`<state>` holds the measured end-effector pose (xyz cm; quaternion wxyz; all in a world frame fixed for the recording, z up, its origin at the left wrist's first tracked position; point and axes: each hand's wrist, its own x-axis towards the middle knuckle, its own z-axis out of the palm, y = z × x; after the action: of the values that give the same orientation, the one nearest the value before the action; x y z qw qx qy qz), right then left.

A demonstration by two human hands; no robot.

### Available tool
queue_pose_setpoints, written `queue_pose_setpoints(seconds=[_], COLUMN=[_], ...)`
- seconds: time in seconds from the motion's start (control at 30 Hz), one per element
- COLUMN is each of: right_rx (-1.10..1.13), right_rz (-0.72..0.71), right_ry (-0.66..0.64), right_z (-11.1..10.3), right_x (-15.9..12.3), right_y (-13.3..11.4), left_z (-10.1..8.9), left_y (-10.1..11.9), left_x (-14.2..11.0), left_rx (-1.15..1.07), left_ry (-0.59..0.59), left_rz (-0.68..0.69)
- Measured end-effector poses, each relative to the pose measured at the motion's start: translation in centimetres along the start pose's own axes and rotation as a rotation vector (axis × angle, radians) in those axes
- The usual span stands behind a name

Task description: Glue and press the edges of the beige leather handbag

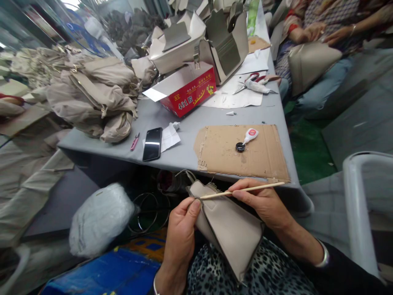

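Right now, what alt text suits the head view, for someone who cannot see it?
A person's right hand holds a wooden stick, its tip at the edge of a beige bag piece that the left hand pinches. Beyond, a table bears a phone, a red box, and a white bottle on cardboard.

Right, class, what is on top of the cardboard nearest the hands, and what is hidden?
On the cardboard lie a white, red-labelled bottle and, at its tip, a small round black piece. The cardboard directly beneath them is covered from view.
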<state>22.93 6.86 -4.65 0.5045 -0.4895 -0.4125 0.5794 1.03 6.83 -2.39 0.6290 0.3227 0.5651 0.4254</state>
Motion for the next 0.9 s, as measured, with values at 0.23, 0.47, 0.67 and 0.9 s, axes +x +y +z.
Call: queue_pose_setpoints(seconds=[0.23, 0.47, 0.67, 0.9], right_rx=[-0.06, -0.072, -0.014, -0.082], right_rz=[-0.019, -0.124, -0.279, -0.405], right_ry=[-0.044, -0.158, -0.209, -0.326], right_z=[-0.1, -0.9, -1.1, -1.9], right_x=[-0.1, -0.2, 0.0, -0.1], right_y=[0.0, 0.0, 0.0, -0.5], left_z=[0.2, 0.8, 1.0, 1.1], left_y=[0.3, 0.9, 1.0, 0.8], left_x=[0.0, 0.0, 0.1, 0.3], left_rx=[-0.003, -0.047, -0.029, -0.03], left_ry=[0.025, 0.048, 0.076, 0.092], left_rz=[-0.022, -0.066, -0.062, -0.059])
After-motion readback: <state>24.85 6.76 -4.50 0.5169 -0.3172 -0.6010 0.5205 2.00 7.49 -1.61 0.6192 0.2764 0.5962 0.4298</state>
